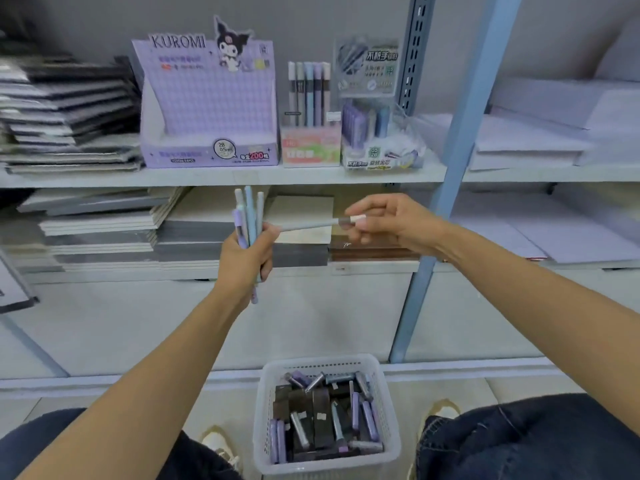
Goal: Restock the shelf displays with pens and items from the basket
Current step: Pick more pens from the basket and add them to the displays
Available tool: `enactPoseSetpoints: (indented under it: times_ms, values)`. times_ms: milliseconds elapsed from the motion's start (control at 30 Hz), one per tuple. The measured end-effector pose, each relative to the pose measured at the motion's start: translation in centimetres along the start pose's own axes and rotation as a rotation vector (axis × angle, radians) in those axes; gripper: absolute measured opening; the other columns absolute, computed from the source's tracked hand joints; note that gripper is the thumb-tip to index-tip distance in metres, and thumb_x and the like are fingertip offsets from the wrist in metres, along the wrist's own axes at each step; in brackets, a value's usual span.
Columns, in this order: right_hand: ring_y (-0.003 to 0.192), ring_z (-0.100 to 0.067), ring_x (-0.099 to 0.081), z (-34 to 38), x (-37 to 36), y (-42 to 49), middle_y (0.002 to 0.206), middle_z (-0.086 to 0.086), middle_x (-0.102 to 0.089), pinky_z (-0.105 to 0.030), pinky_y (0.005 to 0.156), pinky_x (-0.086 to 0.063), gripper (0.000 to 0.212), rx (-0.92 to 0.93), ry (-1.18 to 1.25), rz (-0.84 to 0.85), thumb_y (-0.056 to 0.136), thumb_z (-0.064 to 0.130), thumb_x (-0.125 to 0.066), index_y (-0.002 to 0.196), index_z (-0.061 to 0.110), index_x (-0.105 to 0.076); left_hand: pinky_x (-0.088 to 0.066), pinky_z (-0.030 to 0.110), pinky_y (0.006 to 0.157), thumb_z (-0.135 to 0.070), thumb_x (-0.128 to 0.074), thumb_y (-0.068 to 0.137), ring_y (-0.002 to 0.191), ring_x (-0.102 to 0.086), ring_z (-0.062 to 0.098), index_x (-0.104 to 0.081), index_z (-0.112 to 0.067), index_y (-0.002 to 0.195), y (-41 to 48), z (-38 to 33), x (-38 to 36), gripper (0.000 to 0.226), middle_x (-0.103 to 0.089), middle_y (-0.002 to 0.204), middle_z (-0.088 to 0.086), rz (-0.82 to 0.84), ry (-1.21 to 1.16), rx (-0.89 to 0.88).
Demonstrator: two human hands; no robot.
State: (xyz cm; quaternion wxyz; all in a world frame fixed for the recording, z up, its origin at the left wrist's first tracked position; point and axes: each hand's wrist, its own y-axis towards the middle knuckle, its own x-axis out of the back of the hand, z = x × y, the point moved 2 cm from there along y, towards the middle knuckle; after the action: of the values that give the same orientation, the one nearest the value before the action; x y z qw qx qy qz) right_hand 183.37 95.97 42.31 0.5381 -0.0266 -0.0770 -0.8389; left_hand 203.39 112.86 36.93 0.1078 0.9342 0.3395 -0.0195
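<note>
My left hand [247, 258] grips a bundle of pens [248, 216] in pale blue, white and purple, standing upright below the shelf edge. To its right, my right hand [388, 225] pinches a single grey pen [311, 225] by its white end; the pen lies level and points at the bundle. On the shelf above stand a pink pen display [310, 150] with several upright pens, a purple Kuromi display box [207, 105] and a lead-refill display [374, 147]. On the floor between my knees sits a white basket [389, 445] with dark boxes and purple and grey tubes.
Stacks of notebooks [65, 109] fill the shelf's left side, with more stacks [194, 233] on the shelf below. A blue-grey upright post [450, 168] stands right of the displays. White paper packs [533, 140] lie beyond it.
</note>
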Motion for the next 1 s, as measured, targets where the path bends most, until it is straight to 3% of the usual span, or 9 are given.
enactPoseSetpoints:
  times_ms: [100,200,300,467,567,667,800,1000]
  values:
    - [0.086,-0.022,-0.071,4.1,0.6,0.4,0.099,-0.014,-0.073,-0.021,0.068,-0.057,0.021,0.231,0.071,-0.194,0.082,0.016,-0.069,0.103,0.01,-0.07,-0.031,0.019,0.039,-0.03,-0.067,0.091,0.038,-0.03,0.013,-0.057,-0.018,0.075,0.9,-2.6,-1.3,0.022,-0.034,0.049,-0.004,0.06,-0.012,-0.05]
    - [0.088,-0.023,-0.07,7.3,0.5,1.3,0.095,-0.012,-0.074,-0.023,0.071,-0.057,0.015,0.422,0.09,-0.364,0.091,0.008,-0.063,0.105,0.008,-0.069,-0.029,0.019,0.039,-0.031,-0.067,0.09,0.038,-0.029,0.014,-0.061,-0.02,0.077,1.9,-5.3,-2.8,0.018,-0.034,0.05,-0.003,0.117,-0.027,-0.118]
    - [0.086,-0.021,-0.07,10.1,0.3,2.2,0.093,-0.009,-0.074,-0.025,0.073,-0.059,0.016,0.491,0.114,-0.426,0.093,0.006,-0.06,0.107,0.008,-0.068,-0.025,0.022,0.038,-0.033,-0.07,0.088,0.04,-0.026,0.015,-0.061,-0.018,0.078,3.2,-7.7,-3.7,0.021,-0.032,0.05,-0.003,0.122,-0.039,-0.16]
    - [0.082,-0.018,-0.071,14.0,0.0,4.5,0.091,-0.007,-0.074,-0.025,0.069,-0.059,0.013,0.562,-0.027,-0.441,0.096,0.008,-0.056,0.099,0.01,-0.068,-0.027,0.023,0.039,-0.042,-0.064,0.09,0.041,-0.028,0.012,-0.066,-0.006,0.096,5.4,-10.7,-3.7,0.037,-0.033,0.051,-0.005,0.131,0.015,-0.2]
    - [0.079,-0.018,-0.071,16.6,1.3,6.2,0.087,-0.006,-0.073,-0.023,0.063,-0.057,0.009,0.644,-0.074,-0.56,0.097,0.01,-0.056,0.096,0.009,-0.065,-0.03,0.021,0.039,-0.038,-0.056,0.097,0.04,-0.031,0.01,-0.056,-0.005,0.105,6.8,-12.3,-3.5,0.033,-0.038,0.05,-0.009,0.134,-0.005,-0.229]
    - [0.075,-0.015,-0.07,17.6,2.8,7.9,0.083,-0.004,-0.071,-0.021,0.06,-0.054,0.008,0.617,-0.24,-0.648,0.096,0.009,-0.056,0.093,0.011,-0.063,-0.03,0.021,0.038,-0.034,-0.054,0.098,0.039,-0.033,0.01,-0.046,-0.015,0.092,7.9,-13.2,-3.7,0.022,-0.044,0.053,-0.009,0.138,0.009,-0.249]
    - [0.069,-0.008,-0.069,16.6,3.0,10.3,0.083,-0.008,-0.07,-0.018,0.053,-0.051,0.009,0.507,-0.453,-0.636,0.095,0.009,-0.057,0.094,0.005,-0.066,-0.038,0.019,0.039,-0.032,-0.053,0.099,0.04,-0.04,0.009,-0.05,-0.013,0.092,9.4,-13.8,-4.0,0.021,-0.052,0.059,-0.005,0.124,0.028,-0.26]
    - [0.082,-0.017,-0.07,15.0,2.7,12.7,0.093,-0.012,-0.071,-0.015,0.056,-0.053,0.015,0.402,-0.627,-0.565,0.096,0.01,-0.056,0.101,0.0,-0.066,-0.037,0.021,0.039,-0.032,-0.053,0.099,0.04,-0.04,0.011,-0.053,-0.009,0.094,11.2,-13.8,-3.9,0.024,-0.053,0.059,-0.004,0.122,0.079,-0.251]
